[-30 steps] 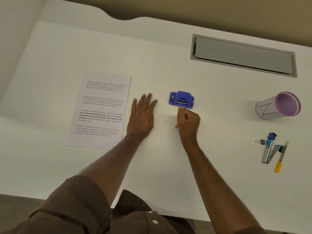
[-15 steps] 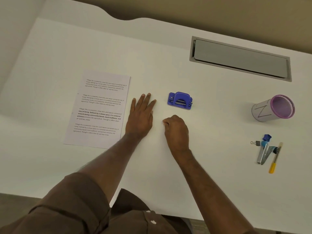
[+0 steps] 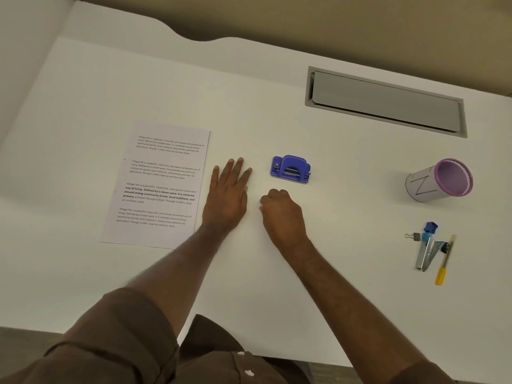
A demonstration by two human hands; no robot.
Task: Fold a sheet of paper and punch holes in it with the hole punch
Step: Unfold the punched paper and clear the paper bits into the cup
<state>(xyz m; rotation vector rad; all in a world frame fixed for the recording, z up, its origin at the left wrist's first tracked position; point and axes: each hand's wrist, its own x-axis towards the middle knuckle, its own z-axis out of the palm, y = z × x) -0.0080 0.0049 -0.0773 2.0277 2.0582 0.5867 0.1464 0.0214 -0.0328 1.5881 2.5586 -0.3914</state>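
The left hand (image 3: pixel 225 199) lies flat on the white table (image 3: pixel 346 245), fingers spread, just right of the printed sheet (image 3: pixel 159 184). The right hand (image 3: pixel 282 213) rests curled in a loose fist, holding nothing visible, near the blue hole punch (image 3: pixel 290 169).

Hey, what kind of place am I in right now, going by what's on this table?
Most likely an office or study desk. The white desk has a grey cable-tray flap set into it, and stationery lies about: a printed sheet, a blue hole punch, a pen cup on its side.
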